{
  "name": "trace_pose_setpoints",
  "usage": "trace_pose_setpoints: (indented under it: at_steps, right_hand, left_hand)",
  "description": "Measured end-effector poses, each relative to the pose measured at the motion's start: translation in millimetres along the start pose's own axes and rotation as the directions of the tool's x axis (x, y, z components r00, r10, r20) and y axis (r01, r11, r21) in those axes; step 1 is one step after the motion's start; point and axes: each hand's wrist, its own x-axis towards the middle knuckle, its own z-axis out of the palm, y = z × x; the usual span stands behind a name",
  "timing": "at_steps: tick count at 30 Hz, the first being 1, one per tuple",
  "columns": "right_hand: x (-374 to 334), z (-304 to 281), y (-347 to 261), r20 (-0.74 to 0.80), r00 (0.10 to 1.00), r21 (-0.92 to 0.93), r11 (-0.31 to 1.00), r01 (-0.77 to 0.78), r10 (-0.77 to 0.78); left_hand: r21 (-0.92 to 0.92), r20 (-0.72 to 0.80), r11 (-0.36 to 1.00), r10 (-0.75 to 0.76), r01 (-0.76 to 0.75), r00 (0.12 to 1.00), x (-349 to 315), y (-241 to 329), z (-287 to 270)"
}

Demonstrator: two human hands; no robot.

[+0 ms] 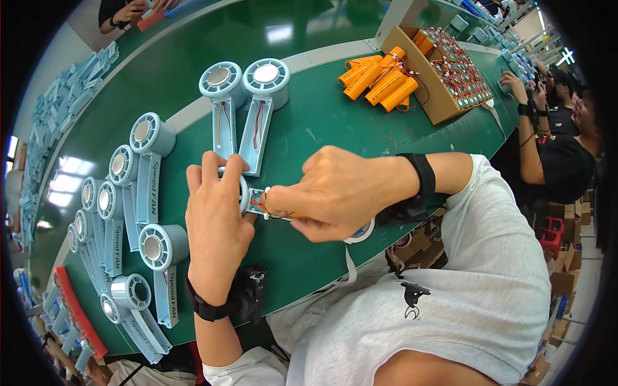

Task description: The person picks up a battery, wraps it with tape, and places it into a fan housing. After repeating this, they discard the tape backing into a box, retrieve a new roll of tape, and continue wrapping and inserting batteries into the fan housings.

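My left hand point(219, 222) is wrapped round the round head of a light blue handheld fan point(258, 195), pressing it to the green table. The fingers of my right hand point(344, 190) are curled and pinched over the same fan's open handle, where orange and red wires point(257, 206) show. My right fingers hide most of the handle, and what lies in it I cannot make out. Beyond my left hand lie two more fans, a left one point(223, 128) and a right one point(261, 122), their open handles showing thin wires.
Several light blue fans point(151, 248) cover the table's left side. At the far right, orange cylindrical batteries point(386, 83) lie beside a cardboard box point(417, 77) of wired cells. A metal strip point(328, 55) crosses the green table point(309, 122). Co-workers point(547, 141) are at the right.
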Motion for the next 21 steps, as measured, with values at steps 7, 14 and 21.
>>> trace_pose_setpoints:
  at_steps: [7, 14, 21]
  right_hand:
    - [9.4, 5.7, 1.3, 0.072, 0.993, 0.030, 0.995, -0.092, 0.089]
    - [-0.3, 5.9, 0.4, 0.034, 0.997, 0.003, 0.998, -0.069, 0.069]
    - [-12.7, 7.1, -3.0, -0.047, 0.999, -0.003, 1.000, -0.015, 0.015]
  left_hand:
    - [0.031, -0.002, 0.999, 0.036, -0.036, 0.999, 0.7, -3.3, 4.3]
    - [0.002, 0.014, 1.000, 0.010, -0.010, 1.000, 1.5, 4.2, 3.5]
    - [-0.023, 0.025, 1.000, 0.006, -0.006, 1.000, -1.1, 12.5, 3.9]
